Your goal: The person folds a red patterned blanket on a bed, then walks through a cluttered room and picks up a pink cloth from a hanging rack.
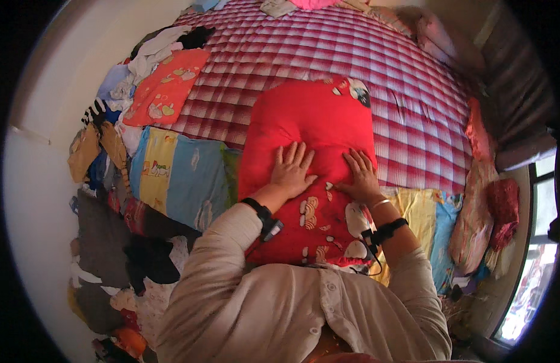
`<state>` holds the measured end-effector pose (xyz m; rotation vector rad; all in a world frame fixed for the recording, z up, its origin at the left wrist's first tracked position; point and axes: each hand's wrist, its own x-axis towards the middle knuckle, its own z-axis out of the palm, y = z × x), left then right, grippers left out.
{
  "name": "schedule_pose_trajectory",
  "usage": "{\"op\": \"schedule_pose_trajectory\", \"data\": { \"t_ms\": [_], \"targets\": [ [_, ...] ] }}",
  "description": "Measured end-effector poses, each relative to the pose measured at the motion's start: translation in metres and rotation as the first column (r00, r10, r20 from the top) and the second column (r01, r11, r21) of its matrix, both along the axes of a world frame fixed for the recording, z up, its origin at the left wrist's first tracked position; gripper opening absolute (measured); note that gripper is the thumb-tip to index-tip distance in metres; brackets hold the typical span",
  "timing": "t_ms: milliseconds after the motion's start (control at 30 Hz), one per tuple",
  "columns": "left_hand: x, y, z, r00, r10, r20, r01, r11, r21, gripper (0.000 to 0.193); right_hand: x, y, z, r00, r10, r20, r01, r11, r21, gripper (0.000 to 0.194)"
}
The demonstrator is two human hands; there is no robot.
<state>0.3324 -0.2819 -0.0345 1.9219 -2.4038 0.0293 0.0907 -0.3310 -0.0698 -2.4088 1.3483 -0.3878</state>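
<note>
A thick red cloth bundle (280, 113) with printed cartoon figures lies right in front of me, on a red and white checked bedspread (416, 118). My left hand (292, 170) rests flat on its left half with the fingers spread. On its right half lies my right hand (362, 177), palm down, fingers also apart. Neither hand grips anything. A dip shows in the red cloth between and above my hands. Blue and yellow printed cloth (193, 172) extends to the left from beside the bundle, and similar yellow cloth (416, 213) shows to its right.
Piled clothes (103, 236) run along the left wall, near an orange printed cloth (166, 86). At the right edge lie a rolled pinkish cloth (472, 218) and a dark red one (504, 213), close to a window (529, 290). More cloth lies along the far edge.
</note>
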Motion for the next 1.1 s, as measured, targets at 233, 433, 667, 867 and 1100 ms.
{"op": "schedule_pose_trajectory", "data": {
  "t_ms": [233, 433, 667, 867, 1100],
  "targets": [
    [-0.002, -0.027, -0.022, 1.000, -0.002, -0.026, 0.005, 0.993, 0.116, 0.073, -0.002, 0.005, 0.003, 0.997, -0.072, -0.031, 0.073, 0.997, 0.034, 0.096],
    [0.025, -0.048, -0.016, 0.991, -0.073, -0.114, 0.085, 0.991, 0.104, 0.076, 0.006, 0.043, 0.029, 0.993, -0.009, -0.118, 0.017, 0.998, 0.068, 0.097],
    [0.070, -0.105, -0.042, 0.966, -0.038, -0.257, -0.034, 0.962, -0.271, 0.051, 0.008, 0.072, 0.027, 0.982, -0.112, -0.152, 0.137, 0.977, 0.165, 0.097],
    [0.162, -0.165, -0.074, 0.667, 0.258, -0.699, -0.407, 0.912, -0.051, 0.064, 0.015, 0.074, 0.016, 0.961, -0.178, -0.213, 0.224, 0.949, 0.220, 0.097],
    [0.235, -0.191, -0.118, 0.398, 0.518, -0.757, -0.318, 0.852, 0.415, 0.053, 0.024, 0.060, 0.003, 0.946, -0.203, -0.252, 0.272, 0.921, 0.279, 0.095]
  ]
}}
